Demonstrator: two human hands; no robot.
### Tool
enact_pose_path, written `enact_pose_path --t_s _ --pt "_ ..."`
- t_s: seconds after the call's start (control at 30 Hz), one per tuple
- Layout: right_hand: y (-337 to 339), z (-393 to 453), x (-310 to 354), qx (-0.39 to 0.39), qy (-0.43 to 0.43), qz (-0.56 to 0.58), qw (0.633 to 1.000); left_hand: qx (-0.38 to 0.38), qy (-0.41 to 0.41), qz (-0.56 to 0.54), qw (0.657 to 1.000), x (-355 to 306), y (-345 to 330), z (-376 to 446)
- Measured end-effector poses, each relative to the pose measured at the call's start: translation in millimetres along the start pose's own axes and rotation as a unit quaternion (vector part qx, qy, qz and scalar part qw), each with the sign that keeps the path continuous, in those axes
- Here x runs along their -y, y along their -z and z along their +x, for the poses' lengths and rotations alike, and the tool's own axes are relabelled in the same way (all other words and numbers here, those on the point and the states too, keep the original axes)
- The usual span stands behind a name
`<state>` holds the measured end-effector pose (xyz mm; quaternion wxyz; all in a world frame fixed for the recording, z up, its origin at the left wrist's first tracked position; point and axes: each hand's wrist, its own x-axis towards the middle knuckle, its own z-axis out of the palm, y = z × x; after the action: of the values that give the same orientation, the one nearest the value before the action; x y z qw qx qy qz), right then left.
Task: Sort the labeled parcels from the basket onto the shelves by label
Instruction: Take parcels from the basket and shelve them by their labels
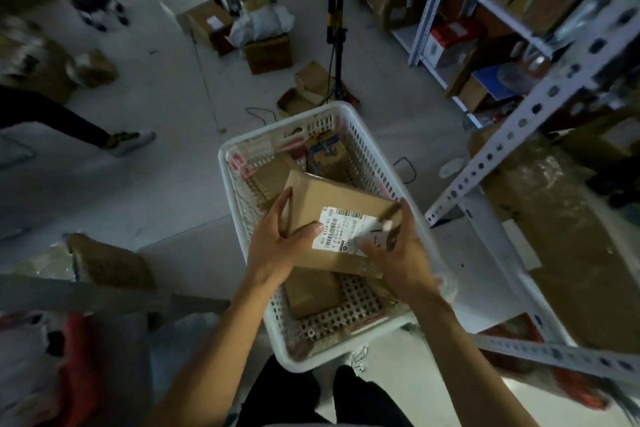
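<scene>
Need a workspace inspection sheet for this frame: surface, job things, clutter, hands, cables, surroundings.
Surface: pale floor; white basket stands on it.
Job things: brown parcel with white label held over the basket; more parcels lie inside.
Clutter: open boxes and flattened cardboard on the floor beyond the basket.
Hands: left hand grips the parcel's left edge; right hand grips its right edge, thumb on the label.
Cables: black cable on the floor right of the basket.
Surroundings: stocked shelves at right, tripod behind, another person's leg at left.
</scene>
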<state>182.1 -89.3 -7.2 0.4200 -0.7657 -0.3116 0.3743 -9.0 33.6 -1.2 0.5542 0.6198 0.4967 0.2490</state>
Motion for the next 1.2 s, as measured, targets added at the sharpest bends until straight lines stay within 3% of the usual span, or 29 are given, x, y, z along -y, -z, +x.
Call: enact_pose_path --t_s 0.13,0.33,0.4,0.5,0.6,0.67,0.77,0.9,1.03,1.2 --pt "5 -32 0 -0.047 0.015 0.008 0.999 0.038 -0.056 0.013 0.998 -11 4 -32" --pt "19 -96 -7 -0.038 0.047 -0.001 0.998 0.104 -0.043 0.025 0.993 -20 26 -70" --pt "23 -118 -11 -0.040 0.053 -0.058 0.996 0.143 -0.049 0.031 0.988 -21 31 -88" --pt "39 -146 -18 0.035 0.060 -0.121 0.990 0.205 -0.072 0.034 0.975 -25 35 -117" --pt "58 -177 -23 0.139 0.040 -0.061 0.988 0.273 -0.083 0.051 0.957 -31 31 -142" --pt "68 -199 -29 0.146 0.043 -0.036 0.988 0.307 -0.083 0.057 0.946 -35 22 -155" --pt "84 -235 -40 0.110 0.041 0.017 0.993 0.345 -0.091 0.074 0.931 -48 1 -176" --pt "106 -289 -70 0.008 0.019 0.124 0.992 0.352 -0.132 0.056 0.925 -67 -46 -212" --pt "135 -350 -101 -0.105 0.035 0.231 0.967 0.321 -0.156 0.029 0.934 -67 -110 -264" --pt "183 -428 -136 -0.276 0.014 0.315 0.908 0.433 -0.184 0.080 0.879 -59 -205 -351"
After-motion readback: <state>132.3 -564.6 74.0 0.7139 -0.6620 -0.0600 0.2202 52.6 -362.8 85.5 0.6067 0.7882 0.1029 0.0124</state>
